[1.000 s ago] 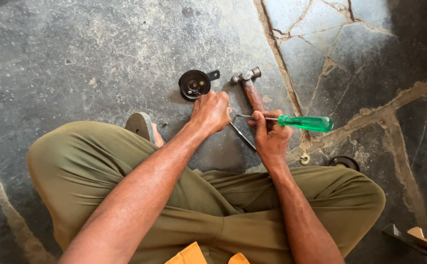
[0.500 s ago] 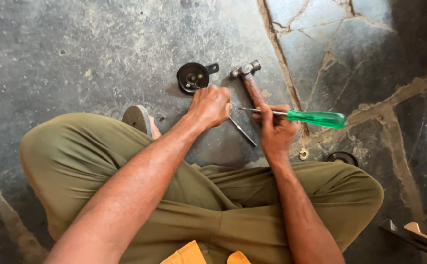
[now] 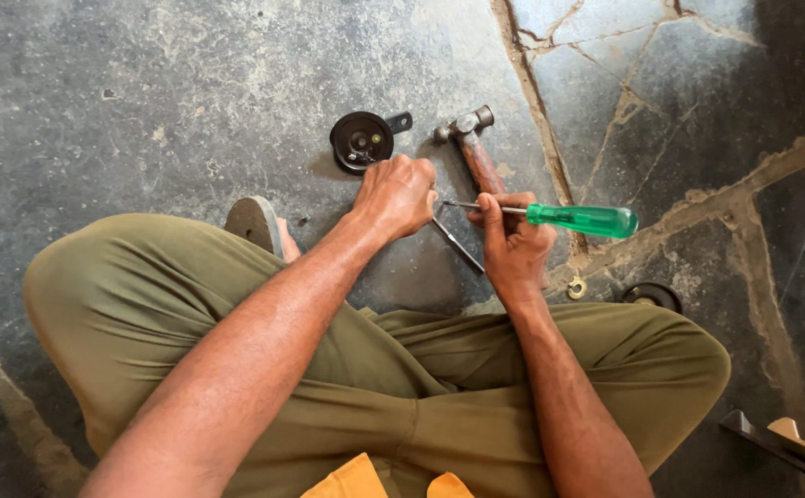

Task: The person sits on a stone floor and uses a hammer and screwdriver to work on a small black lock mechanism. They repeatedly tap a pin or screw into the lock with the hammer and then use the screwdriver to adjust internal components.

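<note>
Fingers of right hand (image 3: 513, 249) curled around green-handled screwdriver (image 3: 579, 219); left hand (image 3: 398, 195) fisted, contents hidden.

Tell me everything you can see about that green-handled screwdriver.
The screwdriver has a translucent green handle, plastic by the look of it, and a thin bare metal shaft. It lies almost level above the stone floor, handle to the right, shaft pointing left. The right hand grips it where shaft and handle meet, leaving most of the handle free. Its tip reaches the closed left hand, which hides what it touches. The shaft crosses over a hammer lying on the floor.
</note>
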### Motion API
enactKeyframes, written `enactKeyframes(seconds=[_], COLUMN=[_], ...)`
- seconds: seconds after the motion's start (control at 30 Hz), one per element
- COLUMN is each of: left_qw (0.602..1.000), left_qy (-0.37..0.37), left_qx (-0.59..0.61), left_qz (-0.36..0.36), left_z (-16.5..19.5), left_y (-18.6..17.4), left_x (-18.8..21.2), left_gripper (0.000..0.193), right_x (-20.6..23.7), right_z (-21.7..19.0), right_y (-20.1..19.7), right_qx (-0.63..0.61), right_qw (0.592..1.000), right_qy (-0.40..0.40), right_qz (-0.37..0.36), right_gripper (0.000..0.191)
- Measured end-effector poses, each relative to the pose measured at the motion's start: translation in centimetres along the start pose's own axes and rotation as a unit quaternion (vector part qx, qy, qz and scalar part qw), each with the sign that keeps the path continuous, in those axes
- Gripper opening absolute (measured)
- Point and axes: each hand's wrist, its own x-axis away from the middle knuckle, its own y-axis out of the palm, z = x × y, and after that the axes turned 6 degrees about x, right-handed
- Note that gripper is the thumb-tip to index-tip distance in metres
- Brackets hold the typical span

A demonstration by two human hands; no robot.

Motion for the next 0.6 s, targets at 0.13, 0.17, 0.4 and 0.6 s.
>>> enactKeyframes(seconds=[0.13,0.17,0.4,0.6], left_qw=[1.000,0.999,0.997,0.999], left_qy=[-0.022,-0.026,-0.054,-0.038], left_qx=[0.013,0.021,0.044,0.019], left_qz=[-0.007,-0.007,-0.033,-0.007], left_z=[0.0,0.0,-0.3,-0.9], left_y=[-0.3,-0.3,0.1,-0.5], left_x=[0.0,0.0,-0.3,-0.4], left_gripper=[0.019,0.019,0.019,0.019], right_x=[0.1,0.2,0.2,0.2], right_z=[-0.1,-0.2,-0.4,-0.5], right_y=[-0.2,-0.2,-0.9,-2.6], right_qx=[0.013,0.010,0.068,0.052], right_qw=[1.000,1.000,0.997,0.997], right_qy=[0.004,0.007,0.014,0.046], right_qz=[0.002,0.002,0.016,0.040], right_gripper=[0.015,0.015,0.016,0.016])
